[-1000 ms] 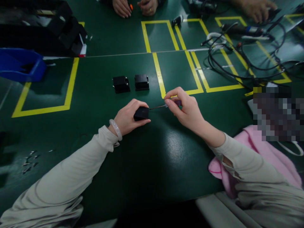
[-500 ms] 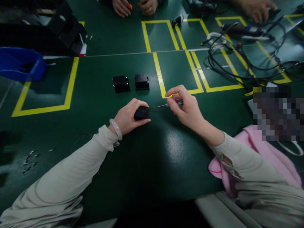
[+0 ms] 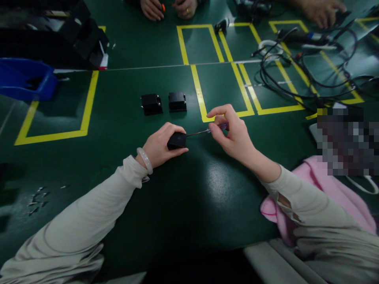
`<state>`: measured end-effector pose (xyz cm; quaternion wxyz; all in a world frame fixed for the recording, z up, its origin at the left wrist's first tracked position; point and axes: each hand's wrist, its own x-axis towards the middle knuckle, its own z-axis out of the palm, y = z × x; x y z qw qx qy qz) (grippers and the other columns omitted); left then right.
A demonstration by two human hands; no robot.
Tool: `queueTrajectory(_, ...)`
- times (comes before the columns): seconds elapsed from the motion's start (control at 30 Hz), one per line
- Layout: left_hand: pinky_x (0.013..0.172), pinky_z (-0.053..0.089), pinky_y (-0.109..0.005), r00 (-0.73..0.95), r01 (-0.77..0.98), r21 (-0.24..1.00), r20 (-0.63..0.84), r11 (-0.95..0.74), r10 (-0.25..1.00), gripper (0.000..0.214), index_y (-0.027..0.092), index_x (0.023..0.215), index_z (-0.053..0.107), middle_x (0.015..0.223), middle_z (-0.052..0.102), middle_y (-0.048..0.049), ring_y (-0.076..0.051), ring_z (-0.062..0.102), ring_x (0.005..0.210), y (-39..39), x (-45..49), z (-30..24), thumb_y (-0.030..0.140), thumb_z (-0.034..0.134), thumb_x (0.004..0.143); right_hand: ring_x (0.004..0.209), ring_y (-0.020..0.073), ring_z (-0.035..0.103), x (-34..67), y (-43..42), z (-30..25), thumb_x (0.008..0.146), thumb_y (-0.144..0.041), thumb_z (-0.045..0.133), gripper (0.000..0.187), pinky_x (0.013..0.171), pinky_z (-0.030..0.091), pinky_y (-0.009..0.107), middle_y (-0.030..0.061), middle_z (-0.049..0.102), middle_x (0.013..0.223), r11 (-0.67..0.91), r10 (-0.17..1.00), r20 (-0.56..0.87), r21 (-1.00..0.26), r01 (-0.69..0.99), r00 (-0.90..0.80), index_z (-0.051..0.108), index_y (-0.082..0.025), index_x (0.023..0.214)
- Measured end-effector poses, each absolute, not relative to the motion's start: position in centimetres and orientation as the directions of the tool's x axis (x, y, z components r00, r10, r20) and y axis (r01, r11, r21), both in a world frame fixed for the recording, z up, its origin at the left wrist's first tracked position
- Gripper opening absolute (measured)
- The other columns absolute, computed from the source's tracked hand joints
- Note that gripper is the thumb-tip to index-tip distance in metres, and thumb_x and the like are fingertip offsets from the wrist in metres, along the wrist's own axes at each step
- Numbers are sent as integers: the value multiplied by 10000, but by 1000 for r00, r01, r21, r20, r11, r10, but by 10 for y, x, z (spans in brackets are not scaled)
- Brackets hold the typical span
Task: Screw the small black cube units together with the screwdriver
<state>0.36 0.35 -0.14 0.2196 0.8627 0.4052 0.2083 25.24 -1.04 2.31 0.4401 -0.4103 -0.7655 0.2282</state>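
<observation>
My left hand point(image 3: 160, 145) grips a small black box-shaped part point(image 3: 177, 141) low over the green table, thumb along its near side and fingers over the far side. In my right hand point(image 3: 232, 132) is a screwdriver point(image 3: 218, 127) with a clear purplish handle, held between thumb and fingers. Its thin shaft points left and reaches the right side of the black part; the tip itself is too small to make out. Just beyond my left hand stand two similar black parts, a left one point(image 3: 151, 103) and a right one point(image 3: 177, 101), with shiny metal bits at their sides.
Several small screws point(image 3: 37, 201) lie at the left. A blue bin point(image 3: 28, 81) and dark trays point(image 3: 59, 39) stand at the back left. Black cables point(image 3: 308, 75) coil at the right, above a pink cloth point(image 3: 334, 189). Other people's hands point(image 3: 168, 8) are at the far edge.
Hardly anything differs. The fingers of my right hand have shifted slightly on the screwdriver handle; the black part stays in my left hand.
</observation>
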Motion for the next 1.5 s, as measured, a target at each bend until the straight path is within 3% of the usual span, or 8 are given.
queueTrajectory(0.27, 908, 494, -359, 593, 594, 544, 202, -593, 779, 403, 210, 1150, 547, 1117, 603, -56, -228, 604, 1040, 4, 3, -2, 444, 700, 860, 505, 70, 456, 253, -10, 21, 992, -343, 521, 133, 556, 380, 249, -79, 495, 639, 535, 844, 441, -729, 426, -306, 520, -217, 947)
queueTrajectory(0.47, 911, 492, -360, 590, 603, 541, 192, -586, 784, 402, 205, 1145, 548, 1108, 601, -58, -228, 604, 1037, 3, 3, -1, 436, 707, 857, 660, 94, 546, 253, -11, 21, 961, -223, 534, 128, 646, 446, 253, -36, 535, 798, 583, 812, 512, -693, 424, -280, 525, -207, 1087)
queueTrajectory(0.67, 908, 493, -349, 597, 587, 533, 223, -609, 770, 400, 195, 1145, 551, 1102, 600, -54, -221, 606, 1034, 3, 3, -3, 422, 714, 859, 510, 64, 469, 253, -10, 19, 989, -291, 531, 88, 556, 390, 234, -80, 481, 644, 564, 825, 480, -712, 417, -297, 531, -206, 965)
queueTrajectory(0.9, 899, 495, -344, 598, 589, 528, 224, -612, 770, 409, 196, 1152, 555, 1101, 598, -51, -220, 606, 1028, 4, 2, -4, 431, 715, 859, 718, 94, 574, 251, -10, 20, 935, -187, 569, 139, 654, 480, 248, -1, 581, 940, 633, 770, 581, -645, 429, -263, 548, -213, 1069)
queueTrajectory(1.07, 904, 494, -347, 599, 585, 533, 224, -611, 769, 411, 195, 1153, 555, 1100, 599, -52, -220, 604, 1029, 4, 2, -4, 430, 717, 857, 537, 62, 496, 251, -10, 19, 979, -278, 547, 69, 540, 408, 229, -58, 522, 724, 594, 804, 523, -689, 416, -282, 539, -216, 950)
queueTrajectory(1.27, 898, 493, -355, 595, 599, 530, 207, -600, 777, 388, 198, 1140, 552, 1095, 600, -54, -223, 603, 1024, 4, 3, -2, 425, 703, 864, 686, 99, 581, 251, -11, 22, 945, -193, 518, 90, 629, 471, 258, 1, 598, 915, 598, 800, 536, -678, 428, -270, 546, -216, 1027)
queueTrajectory(1.5, 886, 492, -345, 601, 590, 524, 224, -615, 767, 404, 197, 1152, 552, 1094, 597, -53, -218, 602, 1012, 4, 2, -4, 429, 710, 862, 498, 64, 485, 251, -11, 23, 986, -287, 528, 105, 532, 374, 228, -75, 497, 640, 568, 823, 489, -699, 435, -289, 534, -213, 913)
